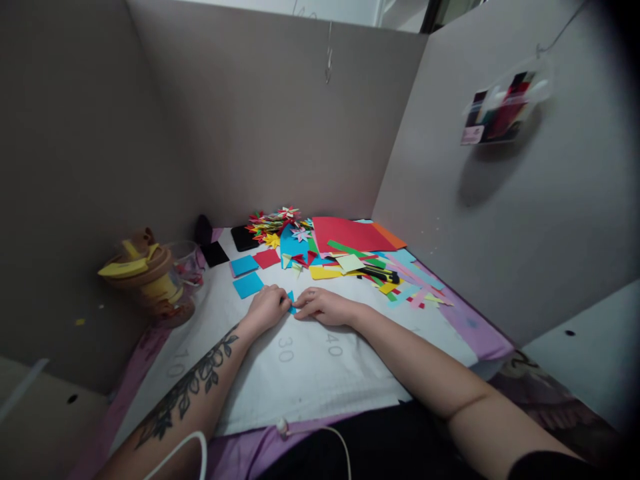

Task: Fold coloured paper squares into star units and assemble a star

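A small piece of blue paper lies between my two hands on the white sheet, partly covered by fingertips. My left hand is closed, its fingertips pressed on the paper's left side. From the right, my right hand holds the other edge with thumb and index finger close together. Two blue paper squares and a red square lie just beyond my left hand. Small folded red and pale pieces sit beyond the paper.
Paper stars are heaped at the back, beside a phone. Large red paper, colored strips and a black-and-yellow cutter lie right. A brown-and-yellow cup stands left. Grey panels enclose the table.
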A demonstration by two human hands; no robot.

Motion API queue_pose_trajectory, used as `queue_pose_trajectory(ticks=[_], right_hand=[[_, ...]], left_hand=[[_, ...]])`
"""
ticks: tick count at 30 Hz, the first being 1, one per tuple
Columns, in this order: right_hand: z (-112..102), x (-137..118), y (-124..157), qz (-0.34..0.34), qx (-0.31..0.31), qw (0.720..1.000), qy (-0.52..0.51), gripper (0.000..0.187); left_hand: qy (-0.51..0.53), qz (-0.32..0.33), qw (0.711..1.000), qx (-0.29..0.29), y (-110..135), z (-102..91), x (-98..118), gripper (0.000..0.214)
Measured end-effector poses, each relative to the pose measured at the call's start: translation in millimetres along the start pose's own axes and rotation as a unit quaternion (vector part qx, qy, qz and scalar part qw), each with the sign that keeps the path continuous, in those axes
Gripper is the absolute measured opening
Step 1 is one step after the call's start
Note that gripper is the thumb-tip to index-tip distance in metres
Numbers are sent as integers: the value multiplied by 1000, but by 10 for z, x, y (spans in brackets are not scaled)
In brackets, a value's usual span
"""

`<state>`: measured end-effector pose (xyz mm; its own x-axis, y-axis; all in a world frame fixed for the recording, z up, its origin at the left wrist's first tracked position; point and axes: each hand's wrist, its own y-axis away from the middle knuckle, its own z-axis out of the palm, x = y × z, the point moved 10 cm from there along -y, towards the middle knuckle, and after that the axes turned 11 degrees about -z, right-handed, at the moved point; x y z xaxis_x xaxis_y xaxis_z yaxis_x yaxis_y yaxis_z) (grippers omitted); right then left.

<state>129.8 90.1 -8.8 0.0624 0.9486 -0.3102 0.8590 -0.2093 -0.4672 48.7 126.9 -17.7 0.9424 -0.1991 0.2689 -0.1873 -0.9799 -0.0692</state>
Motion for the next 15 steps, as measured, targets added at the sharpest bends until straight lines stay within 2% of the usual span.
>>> queue_pose_trajectory(ticks=[11, 15], right_hand=[[-6, -25, -14, 14, -20, 1000, 1, 23], [-18, -69, -43, 14, -24, 1000, 2, 21]], left_hand=[[6, -12, 1000, 4, -2, 6, -22, 23], [3, -37, 999, 15, -6, 3, -75, 23]])
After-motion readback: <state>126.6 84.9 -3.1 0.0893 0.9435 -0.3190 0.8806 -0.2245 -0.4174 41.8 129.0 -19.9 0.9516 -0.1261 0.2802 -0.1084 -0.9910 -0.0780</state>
